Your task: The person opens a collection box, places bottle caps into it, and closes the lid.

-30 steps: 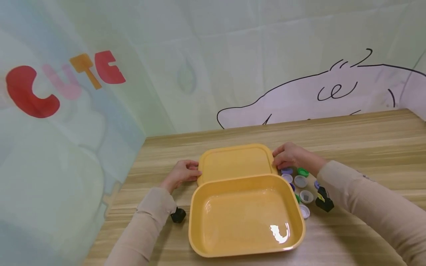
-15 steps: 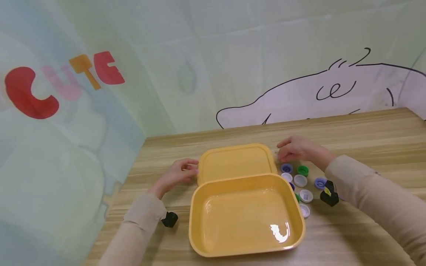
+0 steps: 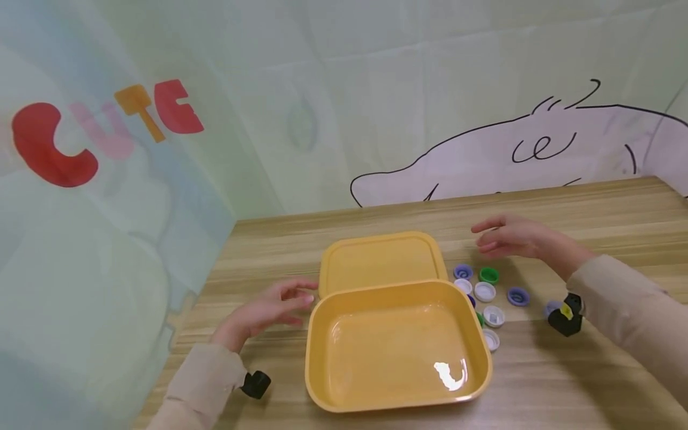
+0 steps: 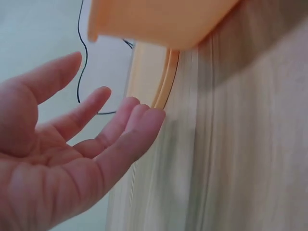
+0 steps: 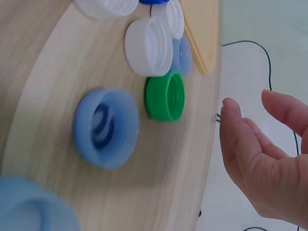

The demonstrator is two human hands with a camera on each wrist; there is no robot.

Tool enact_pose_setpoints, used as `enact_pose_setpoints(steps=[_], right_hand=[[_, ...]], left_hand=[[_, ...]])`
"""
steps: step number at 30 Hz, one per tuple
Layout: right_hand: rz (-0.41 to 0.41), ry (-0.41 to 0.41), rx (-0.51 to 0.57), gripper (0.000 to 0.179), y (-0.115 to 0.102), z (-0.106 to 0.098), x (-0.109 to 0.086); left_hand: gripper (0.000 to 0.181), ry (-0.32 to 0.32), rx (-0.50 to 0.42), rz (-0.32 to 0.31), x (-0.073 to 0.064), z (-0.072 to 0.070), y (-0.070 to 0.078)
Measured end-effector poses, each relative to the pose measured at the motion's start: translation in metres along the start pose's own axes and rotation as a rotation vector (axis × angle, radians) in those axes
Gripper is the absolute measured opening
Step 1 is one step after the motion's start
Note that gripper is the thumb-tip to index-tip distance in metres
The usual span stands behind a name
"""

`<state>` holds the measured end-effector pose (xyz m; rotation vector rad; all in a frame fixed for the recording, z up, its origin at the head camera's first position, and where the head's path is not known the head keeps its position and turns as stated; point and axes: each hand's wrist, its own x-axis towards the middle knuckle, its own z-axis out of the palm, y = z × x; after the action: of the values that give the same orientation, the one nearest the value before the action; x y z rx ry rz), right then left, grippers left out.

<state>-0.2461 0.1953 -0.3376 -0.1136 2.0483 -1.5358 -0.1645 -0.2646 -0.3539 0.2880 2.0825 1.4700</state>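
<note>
A yellow rectangular plastic box (image 3: 398, 352), with nothing in it, stands on the table in the head view. Behind it lies its flat yellow lid (image 3: 381, 263), partly covered by the box's back wall. My left hand (image 3: 271, 310) hovers left of the box's back corner with relaxed fingers and holds nothing. Above the table, behind the bottle caps, my right hand (image 3: 518, 239) is raised and holds nothing. Several caps lie right of the box, among them a green cap (image 5: 166, 96), a white cap (image 5: 149, 46) and a blue cap (image 5: 106, 127).
The wood-grain table (image 3: 564, 227) meets a printed cloth backdrop (image 3: 333, 119) along its back edge. Black wrist cameras hang under both wrists, the right one (image 3: 567, 316) over a blue cap (image 3: 552, 307). Some caps sit tight against the box's right wall.
Both hands have let go of the lid's ends. The left has drawn back toward the front left, the right outward to the right. Lid and box have stayed in place.
</note>
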Motion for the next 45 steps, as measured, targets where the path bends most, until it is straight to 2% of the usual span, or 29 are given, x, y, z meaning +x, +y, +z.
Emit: enact_pose_setpoints(steps=[4, 7, 12, 15, 21, 25, 28, 31, 34, 38, 45], right_hand=[[0.003, -0.004, 0.009, 0.061, 0.007, -0.008, -0.005], [0.007, -0.005, -0.004, 0.061, 0.011, -0.014, -0.011], [-0.004, -0.002, -0.051, 0.061, 0.018, -0.024, -0.023], [-0.006, 0.004, -0.07, 0.06, 0.024, -0.03, -0.031], [0.014, 0.007, -0.069, 0.058, 0.036, -0.044, -0.047], [0.022, 0.007, -0.065, 0.055, 0.044, -0.052, -0.056], [0.019, -0.006, -0.049, 0.045, 0.048, -0.057, -0.062], [-0.014, -0.037, -0.044, 0.03, 0.053, -0.062, -0.069], [-0.045, -0.026, -0.074, 0.036, 0.058, -0.061, -0.073], [-0.083, 0.026, -0.121, 0.057, 0.065, -0.056, -0.077], [-0.185, 0.122, -0.143, 0.039, 0.078, -0.054, -0.084]], left_hand=[[0.056, -0.019, -0.055, -0.002, -0.004, 0.007, -0.001], [0.059, -0.012, -0.062, -0.005, -0.006, 0.016, 0.003], [0.059, 0.058, -0.055, -0.034, -0.008, 0.03, 0.009], [0.057, 0.1, -0.051, -0.031, -0.009, 0.036, 0.012], [0.055, 0.116, -0.08, -0.015, -0.013, 0.045, 0.015], [0.055, 0.155, -0.093, -0.024, -0.02, 0.053, 0.016], [0.055, 0.182, -0.102, -0.034, -0.025, 0.058, 0.015], [0.056, 0.197, -0.107, -0.046, -0.028, 0.062, 0.016], [0.058, 0.191, -0.108, -0.05, -0.028, 0.064, 0.017], [0.06, 0.183, -0.121, -0.044, -0.028, 0.064, 0.014], [0.06, 0.194, -0.128, -0.034, -0.028, 0.064, 0.013]])
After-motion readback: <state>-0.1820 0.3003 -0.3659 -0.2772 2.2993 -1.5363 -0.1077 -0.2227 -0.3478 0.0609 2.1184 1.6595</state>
